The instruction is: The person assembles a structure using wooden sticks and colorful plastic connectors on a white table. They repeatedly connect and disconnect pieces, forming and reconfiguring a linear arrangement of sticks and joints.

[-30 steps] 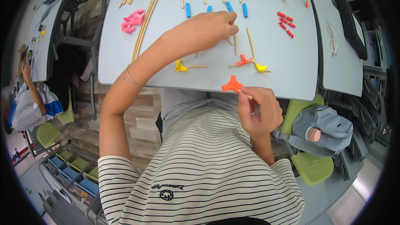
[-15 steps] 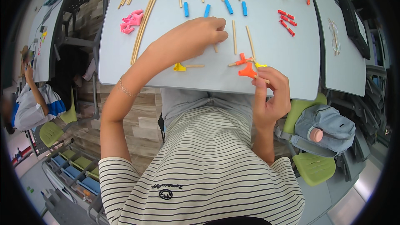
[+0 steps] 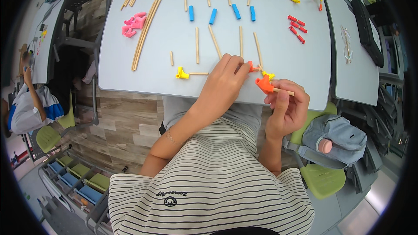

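Note:
My right hand (image 3: 287, 104) pinches a short wooden stick (image 3: 284, 92) whose end sits in an orange plastic connector (image 3: 264, 85). Just beyond it, my left hand (image 3: 226, 78) is closed at a second orange connector (image 3: 253, 67); its fingers hide the near part of that piece. A yellow connector (image 3: 268, 76) lies between the two orange ones, close to the end of a longer stick (image 3: 258, 50). To the left of my left hand, another yellow connector (image 3: 182, 73) rests on the table with a stick (image 3: 199, 73) running out of it toward the hand.
Several wooden sticks (image 3: 197, 45) and blue tubes (image 3: 213, 16) lie in rows on the white table (image 3: 143, 80). Pink connectors (image 3: 135, 24) and long sticks (image 3: 147, 35) are at left, red pieces (image 3: 298, 24) at right. A grey backpack (image 3: 337, 137) rests on a green chair.
My left hand has come back from the middle of the table, near and right, to the second orange connector. A short stick it covered now shows at left. My right hand has turned its piece slightly.

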{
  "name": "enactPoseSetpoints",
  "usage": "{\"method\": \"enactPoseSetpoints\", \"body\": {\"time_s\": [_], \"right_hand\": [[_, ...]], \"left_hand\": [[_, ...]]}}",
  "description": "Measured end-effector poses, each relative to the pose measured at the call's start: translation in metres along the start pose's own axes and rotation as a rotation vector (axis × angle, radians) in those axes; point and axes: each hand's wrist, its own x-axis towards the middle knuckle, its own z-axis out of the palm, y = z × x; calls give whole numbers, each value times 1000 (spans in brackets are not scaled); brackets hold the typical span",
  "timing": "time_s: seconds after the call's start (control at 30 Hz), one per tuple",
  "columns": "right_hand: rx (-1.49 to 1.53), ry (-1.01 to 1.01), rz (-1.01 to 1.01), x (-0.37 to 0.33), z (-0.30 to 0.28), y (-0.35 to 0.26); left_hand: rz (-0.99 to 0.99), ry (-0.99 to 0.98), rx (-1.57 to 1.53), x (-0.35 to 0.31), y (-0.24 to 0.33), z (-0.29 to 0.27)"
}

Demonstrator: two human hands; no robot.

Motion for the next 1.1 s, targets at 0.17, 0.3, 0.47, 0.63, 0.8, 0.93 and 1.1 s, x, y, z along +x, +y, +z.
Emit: {"method": "enactPoseSetpoints", "body": {"time_s": [0.17, 0.3, 0.47, 0.63, 0.8, 0.93, 1.1], "right_hand": [[3, -26, 83, -2, -1, 1], [-19, -83, 128, -1, 7, 2], [88, -228, 377, 7, 17, -9], [274, -336, 379, 2, 33, -16], [231, -505, 150, 0, 32, -15], [254, -526, 186, -5, 26, -19], [474, -537, 303, -7, 19, -23]], "left_hand": [[19, 11, -31, -9, -4, -1], [-14, 43, -115, -13, 11, -28], [-235, -5, -519, -22, 28, -71], [-342, 21, -848, -41, 13, -68], [-412, -11, -846, -52, 22, -70], [-304, -117, -761, -56, 16, -75], [-377, -266, -1098, -55, 20, -81]]}}
